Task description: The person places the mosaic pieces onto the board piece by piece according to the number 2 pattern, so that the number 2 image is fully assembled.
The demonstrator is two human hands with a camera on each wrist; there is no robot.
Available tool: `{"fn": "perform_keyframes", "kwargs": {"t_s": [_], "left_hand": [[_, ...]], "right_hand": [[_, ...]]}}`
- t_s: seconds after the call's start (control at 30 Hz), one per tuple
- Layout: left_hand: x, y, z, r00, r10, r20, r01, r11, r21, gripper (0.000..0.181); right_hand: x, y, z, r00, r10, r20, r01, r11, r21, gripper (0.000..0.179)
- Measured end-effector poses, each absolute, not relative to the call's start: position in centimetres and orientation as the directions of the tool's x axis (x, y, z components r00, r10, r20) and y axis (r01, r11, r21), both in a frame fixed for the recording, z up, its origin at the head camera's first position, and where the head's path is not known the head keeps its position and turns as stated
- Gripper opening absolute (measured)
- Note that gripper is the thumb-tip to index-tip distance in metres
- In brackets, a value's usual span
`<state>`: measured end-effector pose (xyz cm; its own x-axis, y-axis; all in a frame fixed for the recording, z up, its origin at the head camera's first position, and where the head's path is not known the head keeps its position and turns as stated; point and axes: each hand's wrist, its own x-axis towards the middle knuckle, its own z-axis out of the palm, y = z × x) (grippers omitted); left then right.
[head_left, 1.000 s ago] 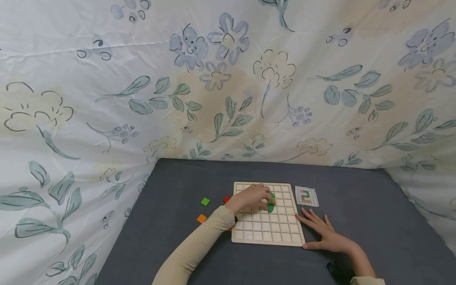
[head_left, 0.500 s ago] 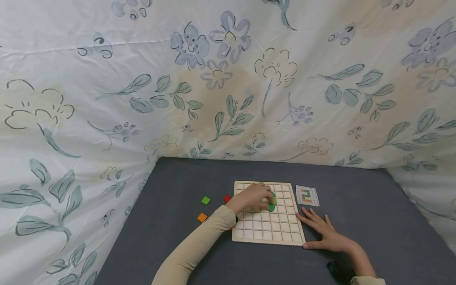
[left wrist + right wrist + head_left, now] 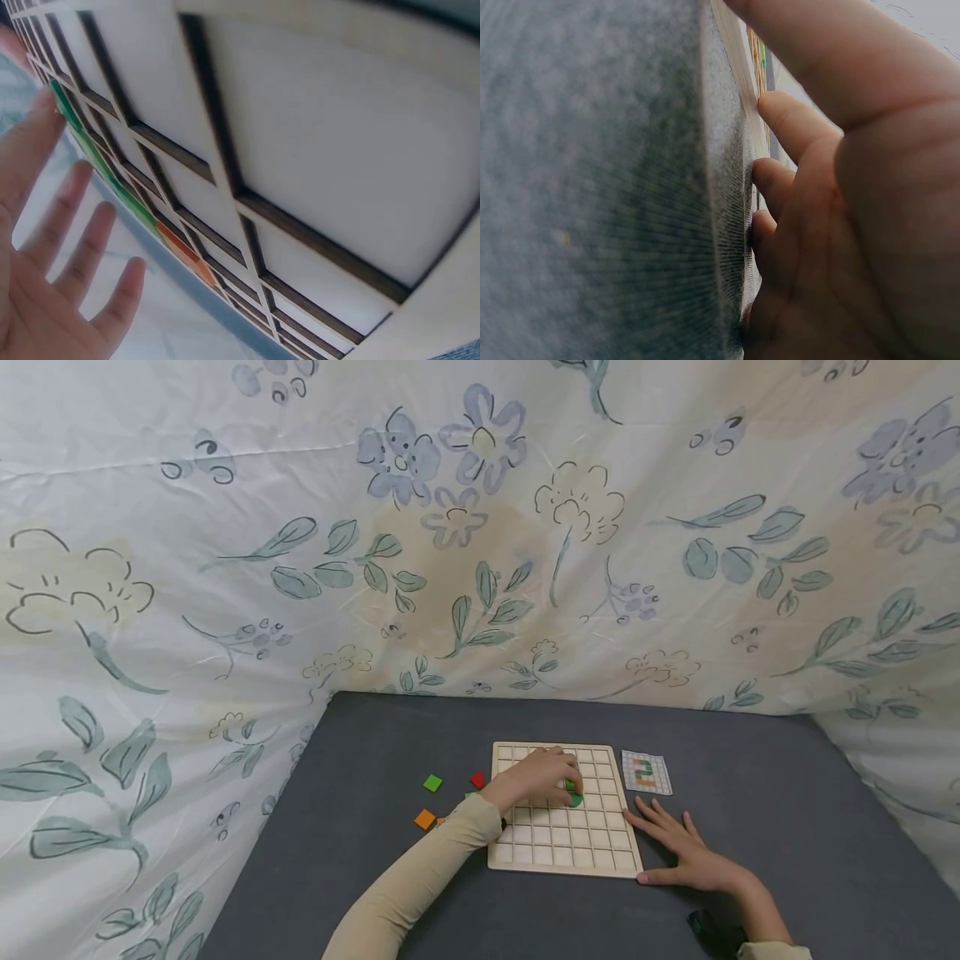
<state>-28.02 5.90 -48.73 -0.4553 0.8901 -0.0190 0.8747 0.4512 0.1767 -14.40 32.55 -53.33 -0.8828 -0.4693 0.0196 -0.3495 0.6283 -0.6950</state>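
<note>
My left hand (image 3: 536, 777) is over the upper middle of a pale wooden grid board (image 3: 562, 857). In the left wrist view, a digit of it touches a dark green tile (image 3: 66, 105), while the other fingers are spread and hold nothing. A light green tile (image 3: 94, 154), another dark green one and an orange tile (image 3: 184, 251) follow in a line in the grid. In the head view the hand hides most of these. My right hand (image 3: 686, 856) lies at the board's right edge with fingers spread, its fingertips touching the edge.
Left of the board lie a loose green tile (image 3: 432, 783), an orange tile (image 3: 425, 819) and a red tile (image 3: 477, 779) on the dark grey table (image 3: 390, 739). A printed pattern card (image 3: 646, 773) is at the board's upper right. A floral cloth (image 3: 480, 610) hangs behind.
My left hand has shifted slightly right over the board and covers more of the upper green tiles. A bit of another green tile now shows beside its wrist. The right hand stays put.
</note>
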Motion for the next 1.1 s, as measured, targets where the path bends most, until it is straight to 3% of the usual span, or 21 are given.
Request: {"fn": "perform_keyframes", "kwargs": {"t_s": [0.7, 1.1], "left_hand": [[-28.0, 5.1, -49.1, -0.496, 0.868, -0.008, 0.857, 0.491, 0.156, 0.018], [-27.7, 3.1, -48.6, -0.539, 0.842, 0.037, 0.826, 0.519, 0.220, 0.020]], "right_hand": [[-14.4, 32.8, -53.5, -0.874, -0.486, 0.012, -0.344, 0.601, -0.721, 0.080], [-14.5, 32.9, -53.6, -0.873, -0.488, 0.017, -0.351, 0.603, -0.717, 0.081]]}}
